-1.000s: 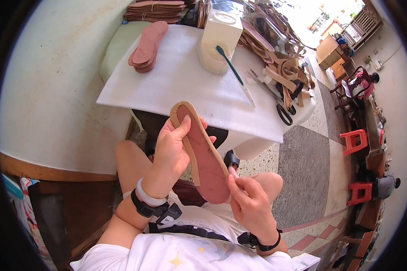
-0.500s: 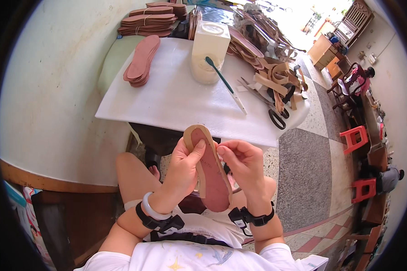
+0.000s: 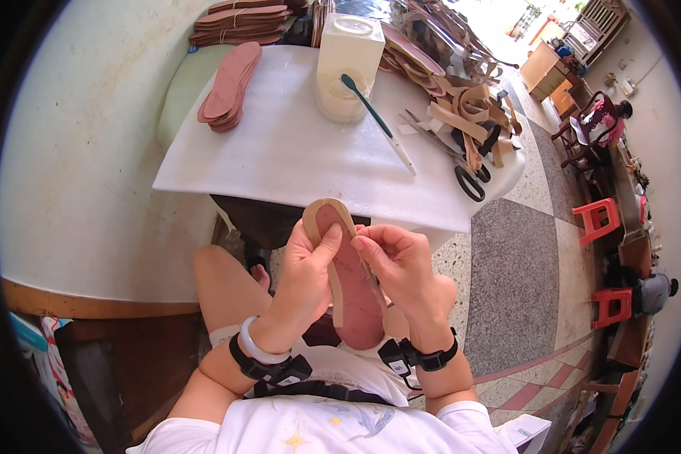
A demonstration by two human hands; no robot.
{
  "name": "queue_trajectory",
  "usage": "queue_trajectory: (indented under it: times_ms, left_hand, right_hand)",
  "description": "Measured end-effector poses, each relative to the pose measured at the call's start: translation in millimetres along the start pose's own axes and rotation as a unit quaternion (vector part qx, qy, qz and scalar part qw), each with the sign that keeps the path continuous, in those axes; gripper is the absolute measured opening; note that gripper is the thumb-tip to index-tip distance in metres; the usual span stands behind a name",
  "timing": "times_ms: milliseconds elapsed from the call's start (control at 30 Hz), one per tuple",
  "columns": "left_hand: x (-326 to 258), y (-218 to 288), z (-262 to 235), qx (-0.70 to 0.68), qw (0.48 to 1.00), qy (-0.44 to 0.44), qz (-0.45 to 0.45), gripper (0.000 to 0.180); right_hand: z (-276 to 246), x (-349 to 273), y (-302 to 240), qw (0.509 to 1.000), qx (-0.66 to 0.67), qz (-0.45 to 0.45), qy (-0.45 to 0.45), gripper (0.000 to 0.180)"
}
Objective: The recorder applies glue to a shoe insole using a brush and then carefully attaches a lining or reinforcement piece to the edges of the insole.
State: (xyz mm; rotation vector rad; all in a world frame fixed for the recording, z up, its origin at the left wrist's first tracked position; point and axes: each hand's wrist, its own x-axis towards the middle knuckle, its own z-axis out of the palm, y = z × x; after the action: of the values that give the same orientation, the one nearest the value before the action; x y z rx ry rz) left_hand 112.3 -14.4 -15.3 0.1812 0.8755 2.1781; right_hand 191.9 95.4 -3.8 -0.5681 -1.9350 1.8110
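A reddish-pink shoe insole (image 3: 363, 306) is held above my lap, its rounded end away from me. A tan strip (image 3: 327, 206) bends round that far end and runs down both sides. My left hand (image 3: 307, 266) grips the insole on its left side, the thumb lying flat on the face. My right hand (image 3: 402, 261) is closed in a pinch on the strip along the right edge, close to the far end. The fingertips hide part of the strip there. Down the right side, the strip's lower part stands partly away from the insole.
On the white table (image 3: 257, 163) ahead stand a stack of insoles (image 3: 231, 85) and a translucent square container (image 3: 351, 57). A green-and-white brush (image 3: 392, 139) leans by it. Black-handled scissors (image 3: 471, 183) lie beside tan strip scraps (image 3: 473, 113). Red stools (image 3: 598, 219) stand off right.
The table and its things sit slightly higher in the picture. My right hand has moved a little left and up along the insole's edge, still pinching; my left hand keeps its hold.
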Motion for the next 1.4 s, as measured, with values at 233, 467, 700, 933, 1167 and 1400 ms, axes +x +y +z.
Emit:
queue_trajectory:
  times_ms: [233, 467, 700, 933, 1167, 1400]
  left_hand:
    - [1.8, 6.7, -3.9, 0.003, 0.999, 0.031, -0.02, 0.016]
    - [3.3, 14.8, -0.3, -0.034, 0.998, 0.042, -0.037, 0.015]
    - [10.6, 40.6, -8.0, -0.011, 0.999, 0.048, -0.003, 0.015]
    - [10.5, 50.3, -4.1, -0.035, 0.987, 0.148, 0.048, 0.015]
    - [15.4, 70.4, -25.8, 0.034, 0.988, 0.085, 0.126, 0.026]
    - [-15.1, 82.4, -4.8, 0.602, 0.639, -0.013, 0.479, 0.026]
  right_hand:
    - [-5.0, -12.5, -3.4, 0.994, -0.012, 0.11, -0.025, 0.018]
    - [-9.2, -29.4, 2.5, 0.987, 0.048, 0.15, -0.016, 0.018]
    - [-21.9, -40.4, 8.1, 0.975, 0.085, 0.196, -0.053, 0.019]
    - [-25.0, -42.2, 19.8, 0.971, 0.139, 0.19, -0.052, 0.018]
    - [-34.6, -29.5, 2.3, 0.983, 0.122, 0.135, -0.021, 0.014]
    - [-62.4, -12.9, -30.5, 0.978, -0.127, 0.019, -0.162, 0.009]
